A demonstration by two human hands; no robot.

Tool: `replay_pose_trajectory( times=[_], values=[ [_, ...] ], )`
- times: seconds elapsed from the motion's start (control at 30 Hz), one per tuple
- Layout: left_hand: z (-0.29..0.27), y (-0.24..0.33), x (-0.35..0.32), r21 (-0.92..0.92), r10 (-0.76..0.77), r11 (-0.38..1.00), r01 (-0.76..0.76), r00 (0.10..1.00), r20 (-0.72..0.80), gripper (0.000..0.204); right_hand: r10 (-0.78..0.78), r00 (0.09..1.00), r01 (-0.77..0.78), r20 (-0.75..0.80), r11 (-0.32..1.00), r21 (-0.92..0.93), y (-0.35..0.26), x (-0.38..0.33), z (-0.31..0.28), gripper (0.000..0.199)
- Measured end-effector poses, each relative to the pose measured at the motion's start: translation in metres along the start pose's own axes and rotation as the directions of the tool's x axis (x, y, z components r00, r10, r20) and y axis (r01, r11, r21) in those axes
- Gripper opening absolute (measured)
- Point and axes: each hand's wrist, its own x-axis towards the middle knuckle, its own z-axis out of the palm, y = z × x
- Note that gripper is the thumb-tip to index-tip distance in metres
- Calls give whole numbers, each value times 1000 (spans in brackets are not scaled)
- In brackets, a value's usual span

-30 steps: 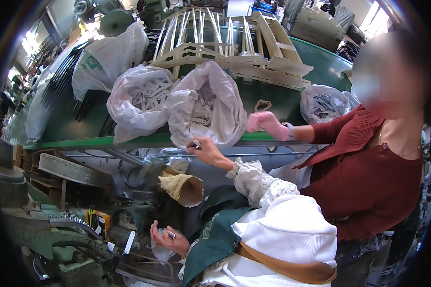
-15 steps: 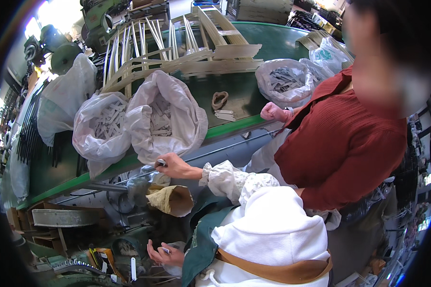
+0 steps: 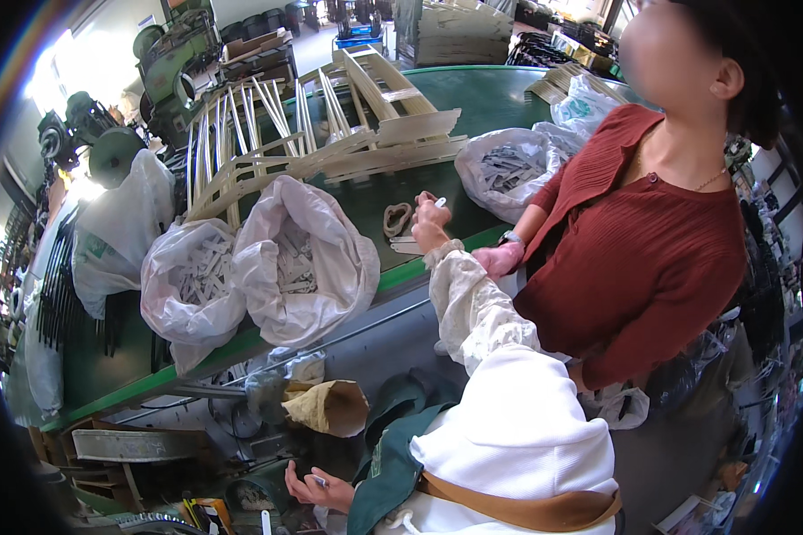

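My right hand (image 3: 431, 228) reaches over the green table, beside a beige coiled band (image 3: 397, 219) and several flat whitish strips (image 3: 406, 244). Its fingers are closed on a small pale piece (image 3: 440, 202) whose end sticks out; its full shape is hidden. Lower down, my left hand (image 3: 317, 489) is half curled, palm up, with a small grey piece (image 3: 320, 481) between its fingers; I cannot make out its kind. Two white bags of loose flat strips (image 3: 207, 272) (image 3: 296, 267) stand open on the table, left of my right hand.
A co-worker in a red top (image 3: 651, 214) stands at the right, one hand (image 3: 500, 259) close to my right forearm. Another bag of strips (image 3: 507, 169) stands by them. Long pale slats (image 3: 366, 147) lie across the table (image 3: 491, 94). Below its edge is a rolled brown paper cone (image 3: 330, 407).
My right hand has moved right, from the near edge of the middle bag to beside the coiled band. The co-worker's hand has come down. My left hand still holds its piece.
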Motion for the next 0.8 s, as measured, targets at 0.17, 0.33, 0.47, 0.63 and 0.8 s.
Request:
replay_pose_trajectory(
  times=[0.17,0.33,0.47,0.63,0.8],
  values=[
    [9,4,1,-46,11,999,-10,1000,8,34,-105,981,131,-162,978,160,-35,50,-1,11],
    [1,-1,1,-76,-13,997,15,1000,16,35,65,996,-72,56,987,142,-40,-25,13,9],
    [3,-11,-9,-91,-23,996,23,1000,3,33,230,939,-239,254,971,5,8,-87,-5,10],
    [-9,-6,1,-49,-55,997,55,998,-10,28,591,737,-560,329,806,-195,62,-145,-26,7],
    [-20,-5,0,-52,-148,987,149,989,28,24,622,656,-577,427,778,-248,61,-174,-29,7]
  ],
)
